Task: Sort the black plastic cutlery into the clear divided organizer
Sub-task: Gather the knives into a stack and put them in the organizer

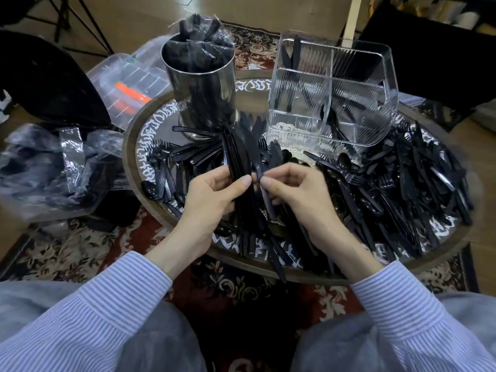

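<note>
- The left hand (212,194) grips a stack of black knives (237,157), blades up, above the round tray (134,146).
- The right hand (292,191) pinches one more knife (259,167) just beside the stack; it should lie flat against the others, blades on one side.
- The clear organizer (330,87) stands behind, nearly empty; I think the whole bundle should go into one compartment.
- Loose cutlery (402,183) covers the tray at right.

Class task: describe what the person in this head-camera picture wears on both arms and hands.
Both arms wear long shirt sleeves with fine blue-and-white stripes: left sleeve, right sleeve. Each ends in a cuff at the wrist. The left hand and right hand are bare: no gloves, rings or watch are visible.
</note>
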